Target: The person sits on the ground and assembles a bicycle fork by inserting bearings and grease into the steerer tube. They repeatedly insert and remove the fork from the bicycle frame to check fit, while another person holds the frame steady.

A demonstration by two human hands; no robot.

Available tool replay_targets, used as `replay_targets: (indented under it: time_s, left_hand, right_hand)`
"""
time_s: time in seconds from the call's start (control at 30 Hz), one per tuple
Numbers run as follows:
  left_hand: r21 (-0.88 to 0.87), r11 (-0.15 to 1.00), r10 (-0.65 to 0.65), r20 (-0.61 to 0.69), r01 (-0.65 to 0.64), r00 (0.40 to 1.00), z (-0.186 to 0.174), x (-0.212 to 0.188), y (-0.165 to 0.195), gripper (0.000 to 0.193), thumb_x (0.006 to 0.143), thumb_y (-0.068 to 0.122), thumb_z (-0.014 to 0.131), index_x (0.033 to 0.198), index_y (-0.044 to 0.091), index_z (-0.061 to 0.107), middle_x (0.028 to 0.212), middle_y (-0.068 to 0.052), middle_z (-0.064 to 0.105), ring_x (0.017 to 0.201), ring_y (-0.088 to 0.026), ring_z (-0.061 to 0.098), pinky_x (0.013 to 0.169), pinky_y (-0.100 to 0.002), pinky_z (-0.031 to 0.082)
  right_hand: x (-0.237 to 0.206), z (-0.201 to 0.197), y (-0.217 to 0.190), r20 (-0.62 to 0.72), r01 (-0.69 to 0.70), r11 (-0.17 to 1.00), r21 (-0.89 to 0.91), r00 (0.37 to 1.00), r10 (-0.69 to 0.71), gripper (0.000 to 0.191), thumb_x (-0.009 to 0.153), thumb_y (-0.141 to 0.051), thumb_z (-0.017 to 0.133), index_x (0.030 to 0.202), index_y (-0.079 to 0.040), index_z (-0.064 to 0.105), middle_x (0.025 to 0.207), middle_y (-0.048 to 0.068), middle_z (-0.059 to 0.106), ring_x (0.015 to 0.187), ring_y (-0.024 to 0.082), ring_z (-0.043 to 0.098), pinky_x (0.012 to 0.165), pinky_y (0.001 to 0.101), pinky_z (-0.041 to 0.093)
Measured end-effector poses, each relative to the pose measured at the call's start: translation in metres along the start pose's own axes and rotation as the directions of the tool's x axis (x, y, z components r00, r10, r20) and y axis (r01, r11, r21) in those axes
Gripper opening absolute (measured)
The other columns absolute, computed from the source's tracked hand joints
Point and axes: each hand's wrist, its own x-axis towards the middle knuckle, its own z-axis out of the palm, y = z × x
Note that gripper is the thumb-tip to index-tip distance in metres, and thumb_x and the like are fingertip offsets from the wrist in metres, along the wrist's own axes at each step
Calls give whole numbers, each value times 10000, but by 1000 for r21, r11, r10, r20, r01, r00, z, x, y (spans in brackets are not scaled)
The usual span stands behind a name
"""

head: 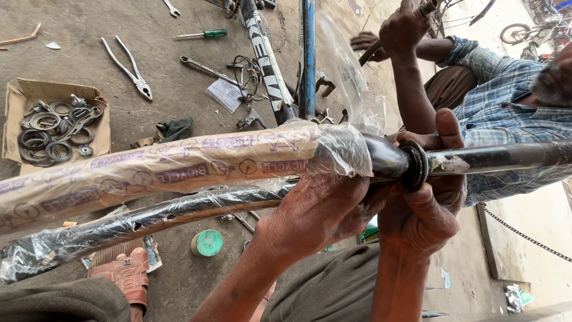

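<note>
The left hand grips the black bike frame tube from below, where its plastic wrap ends; the right hand closes on the ring (thumb up). A box of rings and pliers lie on the ground beyond.

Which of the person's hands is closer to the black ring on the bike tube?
The right hand. Its thumb and fingers wrap the tube right at the black ring, touching it. The left hand grips the tube beside it, under the crinkled plastic wrap.
</note>
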Motion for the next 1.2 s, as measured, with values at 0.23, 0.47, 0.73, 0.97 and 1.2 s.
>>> replay_targets:
  time_s: [0.23,0.47,0.73,0.97,1.2]
  left_hand:
    - [8,984,-177,154,178,972,1,-3,-11,351,974,149,775,1240,86,554,1048,-101,654,901,-293,656,808,-458,511]
    - [-204,966,-160,17,160,987,-9,13,-7,382,950,42,779,1255,67,550,1090,-82,631,952,-209,679,858,-337,554]
    - [-612,685,-420,112,395,901,-7,5,-13,552,926,104,838,1363,64,505,1163,-21,675,1069,-92,659,928,-247,574]
    - [-685,649,-410,50,330,911,-3,-5,-26,654,939,213,873,1428,29,479,1173,-19,649,1092,-87,621,1027,-260,544]
    - [-664,686,-418,-28,296,908,-2,3,-19,480,955,202,817,1325,26,566,1169,-83,700,1073,-164,697,946,-323,601]
  right_hand:
    - [0,12,-3,-37,10,1000,-23,999,-11,717,898,-7,850,1475,77,433,1292,201,681,1201,284,679,1118,462,539]
    - [9,20,-8,21,-13,1000,-21,1000,14,825,894,45,867,1575,67,400,1306,233,685,1197,256,691,1116,354,546]
    - [1,52,-14,-82,-2,970,-242,996,-18,868,894,-13,898,1574,83,367,1269,184,673,1202,214,677,1081,326,569]
    - [5,72,-16,-116,-26,913,-406,993,-23,902,861,-73,892,1592,51,379,1293,161,664,1225,197,668,1151,360,579]
    - [8,55,-11,-33,40,972,-230,998,-49,794,944,-294,846,1531,29,420,1336,165,641,1306,246,626,1214,403,501]
